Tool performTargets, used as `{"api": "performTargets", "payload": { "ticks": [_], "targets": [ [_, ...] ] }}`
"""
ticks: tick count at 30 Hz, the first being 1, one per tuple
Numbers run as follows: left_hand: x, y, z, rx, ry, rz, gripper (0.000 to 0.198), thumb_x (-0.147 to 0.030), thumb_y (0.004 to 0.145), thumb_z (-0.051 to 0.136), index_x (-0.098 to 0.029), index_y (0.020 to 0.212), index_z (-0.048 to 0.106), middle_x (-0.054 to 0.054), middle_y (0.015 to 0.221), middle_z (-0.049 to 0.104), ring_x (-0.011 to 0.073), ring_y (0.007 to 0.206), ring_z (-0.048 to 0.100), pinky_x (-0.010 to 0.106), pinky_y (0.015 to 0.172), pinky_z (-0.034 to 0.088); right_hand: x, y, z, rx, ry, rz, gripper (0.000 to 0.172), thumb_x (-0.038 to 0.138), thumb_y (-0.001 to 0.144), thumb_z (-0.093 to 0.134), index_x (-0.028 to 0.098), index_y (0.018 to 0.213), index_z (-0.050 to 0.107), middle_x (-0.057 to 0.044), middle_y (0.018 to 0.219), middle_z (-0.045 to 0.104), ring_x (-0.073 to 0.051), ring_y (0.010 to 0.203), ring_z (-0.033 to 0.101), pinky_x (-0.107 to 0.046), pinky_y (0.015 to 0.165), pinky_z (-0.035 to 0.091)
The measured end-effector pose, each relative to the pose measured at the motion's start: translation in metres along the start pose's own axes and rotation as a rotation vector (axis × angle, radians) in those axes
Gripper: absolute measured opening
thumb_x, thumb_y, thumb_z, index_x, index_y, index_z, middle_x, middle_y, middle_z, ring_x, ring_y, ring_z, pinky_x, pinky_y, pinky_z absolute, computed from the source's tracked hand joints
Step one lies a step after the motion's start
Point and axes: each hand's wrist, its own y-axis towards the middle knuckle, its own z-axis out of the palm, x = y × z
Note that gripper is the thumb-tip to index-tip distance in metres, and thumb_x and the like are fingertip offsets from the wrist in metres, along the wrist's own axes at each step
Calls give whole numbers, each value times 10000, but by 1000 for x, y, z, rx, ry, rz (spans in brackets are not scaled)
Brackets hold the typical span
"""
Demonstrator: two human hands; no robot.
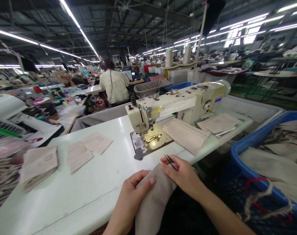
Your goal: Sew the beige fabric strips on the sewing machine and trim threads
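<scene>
My left hand (131, 192) grips the left edge of a beige fabric piece (153, 199) at the near edge of the white sewing table (89, 182), thumb pressed on top. My right hand (182, 174) pinches the same fabric at its upper right and also holds small pink-handled thread snips (171, 161), blades pointing toward the sewing machine (172, 104). The fabric hangs down over the table edge toward me. The machine's needle plate (148, 140) lies just beyond my hands.
Cut beige pieces lie in stacks left of the machine (39, 163) (89, 147) and right of the needle (185, 133) (219, 122). A blue bin (238, 153) of fabric stands at my right. A person (114, 83) sits at a station ahead, back turned.
</scene>
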Motion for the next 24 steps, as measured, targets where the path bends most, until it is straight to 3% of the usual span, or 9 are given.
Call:
{"api": "performTargets", "payload": {
  "ticks": [2,6,10,13,19,24],
  "targets": [
    [-1,0,0,13,14,15,443,-482,685,815,-165,990,768,43,795,733,179,706,625,220,611,457,0,-2,3,26,44,34,245,422,852,637,185,886,689,-25,823,724,-199,746,669,-280,654,517],
    [-1,0,-4,1,19,25,444,-469,683,821,-168,1006,765,36,808,732,177,718,623,216,623,456,-5,0,3,-75,15,36,244,410,848,611,174,866,669,-26,789,687,-194,725,646,-288,662,502],
    [1,0,-5,43,9,42,429,-446,721,801,-191,1063,756,35,872,740,186,782,635,223,678,474,-4,-4,9,-218,-128,-116,127,297,844,594,184,886,635,-21,830,617,-170,740,597,-279,670,470],
    [2,1,-3,58,37,107,393,-417,749,781,-207,1081,758,34,932,738,197,836,636,233,722,480,2,-9,15,-152,-176,-200,78,225,860,555,195,807,603,4,769,548,-143,683,544,-258,632,435],
    [5,5,-3,64,169,220,351,-387,788,734,-210,1089,765,65,1049,728,259,1002,627,295,866,475,7,-10,20,-50,-140,-161,50,191,840,563,197,810,602,9,775,556,-142,703,546,-258,651,429],
    [10,12,-8,64,349,350,312,-361,793,695,-225,1060,780,57,948,723,243,919,633,315,852,478,4,-8,19,-15,-146,-160,67,195,851,532,200,794,567,15,763,551,-137,696,534,-254,656,423]
  ]
}}
